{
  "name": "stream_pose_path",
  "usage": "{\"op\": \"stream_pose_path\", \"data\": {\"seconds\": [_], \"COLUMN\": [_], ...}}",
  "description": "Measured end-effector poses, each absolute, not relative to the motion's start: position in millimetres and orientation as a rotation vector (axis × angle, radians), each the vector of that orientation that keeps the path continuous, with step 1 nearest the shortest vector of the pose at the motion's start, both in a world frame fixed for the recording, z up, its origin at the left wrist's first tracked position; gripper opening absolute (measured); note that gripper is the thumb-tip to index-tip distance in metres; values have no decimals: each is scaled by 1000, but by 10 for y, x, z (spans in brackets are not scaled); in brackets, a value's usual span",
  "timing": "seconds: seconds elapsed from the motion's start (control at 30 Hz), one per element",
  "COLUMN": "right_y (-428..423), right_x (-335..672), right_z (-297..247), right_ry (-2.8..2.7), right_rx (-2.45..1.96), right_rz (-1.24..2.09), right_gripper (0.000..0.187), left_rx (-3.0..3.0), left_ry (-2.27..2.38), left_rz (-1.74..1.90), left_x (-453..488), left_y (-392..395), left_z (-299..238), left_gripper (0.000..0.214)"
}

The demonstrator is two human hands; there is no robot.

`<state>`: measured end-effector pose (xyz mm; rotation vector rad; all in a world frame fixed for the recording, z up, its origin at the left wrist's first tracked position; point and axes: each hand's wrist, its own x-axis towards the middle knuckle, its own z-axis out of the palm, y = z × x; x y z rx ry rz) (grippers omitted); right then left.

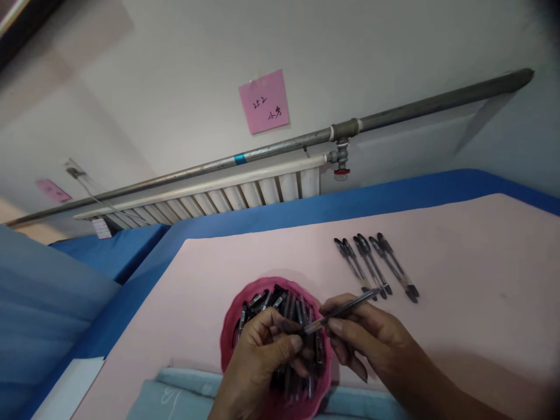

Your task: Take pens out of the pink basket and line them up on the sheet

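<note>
A slim pen with a clear, dark-tinted barrel is held between my two hands above a pink scalloped bowl. My right hand pinches its barrel with thumb and fingers, the far end tilting up to the right. Closed around the pen's lower left end is my left hand; its fingers hide that tip, and I cannot make out whether a cap is in them. Inside the bowl lie many loose dark pen parts. Several capped pens rest side by side on the pink sheet, beyond my right hand.
The pink sheet covers a blue surface. A light blue folded cloth lies under the near side of the bowl. Behind run a white radiator, a metal pipe and a valve. A blue curtain hangs at left.
</note>
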<state>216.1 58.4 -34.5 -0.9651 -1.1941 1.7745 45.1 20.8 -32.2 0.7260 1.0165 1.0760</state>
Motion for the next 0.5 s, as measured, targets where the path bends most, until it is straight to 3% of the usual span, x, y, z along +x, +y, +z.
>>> {"op": "stream_pose_path", "data": {"seconds": [0.5], "right_y": [582], "right_x": [2149], "right_z": [-358], "right_ry": [-1226], "right_rx": [-971], "right_rz": [1796], "right_gripper": [34], "left_rx": [755], "left_ry": [1047], "left_rz": [1054], "left_x": [476], "left_y": [215], "left_z": [-286], "left_gripper": [16]}}
